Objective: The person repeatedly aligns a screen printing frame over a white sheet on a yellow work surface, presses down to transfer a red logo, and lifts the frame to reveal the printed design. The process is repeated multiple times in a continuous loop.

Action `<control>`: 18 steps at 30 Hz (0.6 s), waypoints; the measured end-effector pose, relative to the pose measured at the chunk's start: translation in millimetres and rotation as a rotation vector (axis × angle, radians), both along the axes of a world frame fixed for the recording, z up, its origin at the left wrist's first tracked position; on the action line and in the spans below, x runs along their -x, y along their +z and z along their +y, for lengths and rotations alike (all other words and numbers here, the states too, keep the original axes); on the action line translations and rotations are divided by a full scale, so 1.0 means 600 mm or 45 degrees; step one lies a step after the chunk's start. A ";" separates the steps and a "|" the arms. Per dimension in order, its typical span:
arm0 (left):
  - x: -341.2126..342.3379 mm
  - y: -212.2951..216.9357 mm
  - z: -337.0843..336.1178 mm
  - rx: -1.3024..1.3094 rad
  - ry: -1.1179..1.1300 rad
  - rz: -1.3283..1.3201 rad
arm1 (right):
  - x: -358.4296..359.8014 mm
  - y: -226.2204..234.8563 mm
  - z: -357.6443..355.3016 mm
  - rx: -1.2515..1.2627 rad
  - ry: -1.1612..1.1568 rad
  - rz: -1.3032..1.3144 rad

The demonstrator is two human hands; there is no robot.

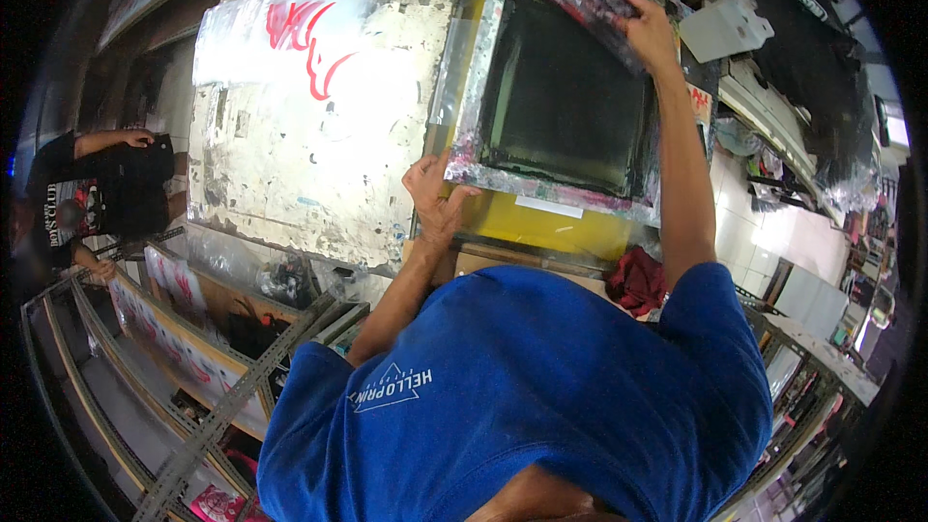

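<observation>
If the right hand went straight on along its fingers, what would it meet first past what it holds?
Past the ink-smeared tool in the right hand, probably the screen frame, at its far rim; whether the hand would clear it is unclear.

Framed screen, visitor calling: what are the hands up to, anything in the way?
Right hand gripping squeegee. Left hand at near-left corner of framed screen. Squeegee covers screen's far-right part; white container close beside right hand.
</observation>
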State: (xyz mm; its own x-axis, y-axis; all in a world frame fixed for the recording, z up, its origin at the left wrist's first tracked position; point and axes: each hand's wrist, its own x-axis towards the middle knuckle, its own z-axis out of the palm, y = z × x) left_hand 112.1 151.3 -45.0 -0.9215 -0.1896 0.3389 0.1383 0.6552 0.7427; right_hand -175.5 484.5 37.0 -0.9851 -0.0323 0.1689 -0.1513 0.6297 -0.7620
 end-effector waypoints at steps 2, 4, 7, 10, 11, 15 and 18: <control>0.008 0.021 0.005 -0.061 -0.004 0.071 | -0.094 0.036 -0.018 0.153 0.071 -0.115; 0.022 0.060 0.009 -0.073 0.011 0.150 | -0.192 0.094 -0.042 0.151 0.128 -0.152; 0.055 0.138 0.027 -0.090 0.079 0.259 | -0.294 0.187 -0.065 -0.040 0.068 -0.250; 0.099 0.236 0.042 -0.284 0.122 0.219 | -0.328 0.262 -0.090 -0.723 0.141 0.430; 0.117 0.262 0.049 -0.421 0.111 0.182 | -0.319 0.276 -0.088 -0.724 0.125 0.554; 0.187 0.268 0.063 -0.757 -0.043 0.354 | -0.243 0.350 -0.076 -0.534 0.116 0.779; 0.204 0.159 0.029 -0.468 0.150 0.103 | -0.201 0.405 -0.084 -0.377 0.080 0.567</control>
